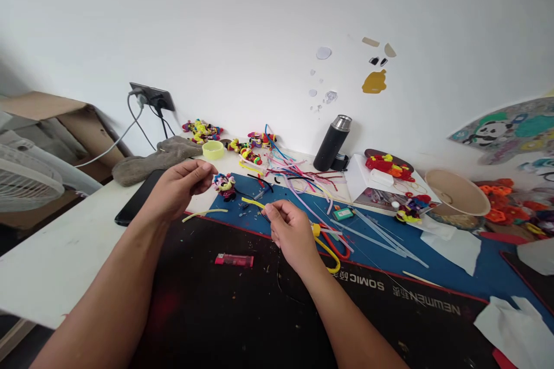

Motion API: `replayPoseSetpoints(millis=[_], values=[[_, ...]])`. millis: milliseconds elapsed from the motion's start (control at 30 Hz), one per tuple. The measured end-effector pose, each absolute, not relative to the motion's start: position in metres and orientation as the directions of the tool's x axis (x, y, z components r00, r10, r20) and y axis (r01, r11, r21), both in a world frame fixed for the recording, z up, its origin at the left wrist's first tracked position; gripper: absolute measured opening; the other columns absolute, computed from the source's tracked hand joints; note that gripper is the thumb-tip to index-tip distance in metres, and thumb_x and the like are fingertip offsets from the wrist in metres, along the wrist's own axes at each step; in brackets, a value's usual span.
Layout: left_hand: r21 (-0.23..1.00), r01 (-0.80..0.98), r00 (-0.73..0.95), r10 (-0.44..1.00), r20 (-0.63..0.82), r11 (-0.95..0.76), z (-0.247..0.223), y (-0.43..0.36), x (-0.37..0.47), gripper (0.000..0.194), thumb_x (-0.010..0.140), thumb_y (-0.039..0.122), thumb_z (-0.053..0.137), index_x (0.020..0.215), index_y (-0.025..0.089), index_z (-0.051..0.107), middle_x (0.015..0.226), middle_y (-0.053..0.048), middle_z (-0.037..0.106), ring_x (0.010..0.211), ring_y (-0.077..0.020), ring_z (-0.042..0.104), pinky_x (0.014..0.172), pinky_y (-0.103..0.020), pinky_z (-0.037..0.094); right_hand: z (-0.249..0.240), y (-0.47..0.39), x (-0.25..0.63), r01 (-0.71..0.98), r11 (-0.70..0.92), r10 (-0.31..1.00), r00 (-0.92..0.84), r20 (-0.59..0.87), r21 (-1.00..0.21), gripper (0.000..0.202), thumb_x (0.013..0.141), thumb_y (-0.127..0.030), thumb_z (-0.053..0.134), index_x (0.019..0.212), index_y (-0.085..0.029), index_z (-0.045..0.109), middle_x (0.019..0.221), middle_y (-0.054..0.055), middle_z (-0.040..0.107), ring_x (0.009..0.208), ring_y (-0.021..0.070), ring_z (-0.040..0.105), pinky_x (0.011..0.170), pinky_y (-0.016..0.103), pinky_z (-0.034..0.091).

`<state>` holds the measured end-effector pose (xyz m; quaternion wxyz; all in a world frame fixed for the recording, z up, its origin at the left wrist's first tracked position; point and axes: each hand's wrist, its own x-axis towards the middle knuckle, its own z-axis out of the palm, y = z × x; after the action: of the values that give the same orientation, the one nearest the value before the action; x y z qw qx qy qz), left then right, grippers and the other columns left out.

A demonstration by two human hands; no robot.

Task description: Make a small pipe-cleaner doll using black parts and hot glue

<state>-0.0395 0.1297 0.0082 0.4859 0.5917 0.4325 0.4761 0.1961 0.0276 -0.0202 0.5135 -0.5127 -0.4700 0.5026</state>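
Observation:
My right hand pinches a yellow pipe cleaner between thumb and fingers, its short end pointing left. To the left, my left hand is raised with thumb and fingertips pressed together; whatever is between them is too small to make out. Just right of those fingertips is a small colourful pipe-cleaner doll; I cannot tell whether they touch. Under the right wrist lies a bent yellow pipe cleaner beside a red one. A pink lighter rests on the black mat below the hands.
Loose pipe cleaners lie piled near the wall, with a yellow tape roll to their left. A black thermos stands behind. Clear glue sticks, a white box, a beige bowl and crumpled tissue are rightward.

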Motion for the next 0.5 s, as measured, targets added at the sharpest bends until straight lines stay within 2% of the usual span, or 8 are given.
replayPoseSetpoints(millis=[67,133,200,267,333,500], values=[[0.976,0.115,0.151,0.974,0.167,-0.185,0.013,0.127,-0.040,0.041,0.085,0.058,0.074,0.086,0.018,0.073,0.065,0.000,0.057,0.060,-0.0142,0.047,0.055,-0.025,0.037,-0.020,0.028,0.197,-0.026,-0.029,0.999,0.045,-0.030,-0.999,0.044,0.091,-0.065,0.068,0.087,-0.021,0.067,0.052,-0.008,0.040,0.043,0.0110,0.036,0.043,0.025,0.029],[0.943,0.261,0.284,0.950,0.130,-0.207,0.020,0.118,-0.036,0.043,0.086,0.060,0.072,0.093,0.017,0.076,0.074,-0.003,0.067,0.067,-0.0164,0.054,0.061,-0.026,0.043,-0.020,0.027,0.198,0.031,-0.021,0.999,0.034,-0.020,-0.999,0.043,0.092,-0.063,0.066,0.087,-0.021,0.068,0.051,-0.008,0.041,0.044,0.0115,0.037,0.044,0.025,0.030],[0.897,0.370,0.456,0.888,0.053,-0.244,0.028,0.105,-0.031,0.045,0.088,0.061,0.071,0.104,0.020,0.079,0.095,-0.007,0.077,0.082,-0.0216,0.065,0.072,-0.029,0.051,-0.019,0.027,0.198,0.109,-0.006,0.999,0.034,-0.002,-0.994,0.040,0.094,-0.060,0.064,0.088,-0.021,0.068,0.052,-0.007,0.044,0.045,0.0124,0.039,0.045,0.026,0.031],[0.830,0.448,0.554,0.832,0.035,-0.333,0.033,0.093,-0.025,0.040,0.091,0.058,0.067,0.108,0.024,0.080,0.106,-0.007,0.079,0.094,-0.0250,0.068,0.082,-0.031,0.052,-0.018,0.027,0.199,0.164,0.009,0.999,0.041,0.016,-0.986,0.038,0.095,-0.058,0.063,0.088,-0.021,0.068,0.054,-0.006,0.047,0.046,0.0132,0.042,0.047,0.026,0.032],[0.757,0.510,0.595,0.803,0.034,-0.409,0.035,0.085,-0.022,0.035,0.095,0.054,0.063,0.106,0.026,0.081,0.105,-0.005,0.080,0.095,-0.0250,0.069,0.084,-0.031,0.051,-0.017,0.026,0.199,0.185,0.024,0.998,0.046,0.033,-0.982,0.036,0.096,-0.056,0.062,0.087,-0.021,0.068,0.055,-0.006,0.048,0.048,0.0138,0.044,0.048,0.026,0.034],[0.639,0.587,0.614,0.788,0.049,-0.497,0.029,0.082,-0.018,0.032,0.098,0.047,0.058,0.100,0.026,0.081,0.097,-0.004,0.081,0.086,-0.0232,0.069,0.078,-0.029,0.048,-0.014,0.027,0.200,0.229,0.066,0.997,0.031,0.075,-0.971,0.034,0.097,-0.052,0.061,0.086,-0.021,0.068,0.060,-0.004,0.052,0.053,0.0145,0.046,0.052,0.027,0.036]])
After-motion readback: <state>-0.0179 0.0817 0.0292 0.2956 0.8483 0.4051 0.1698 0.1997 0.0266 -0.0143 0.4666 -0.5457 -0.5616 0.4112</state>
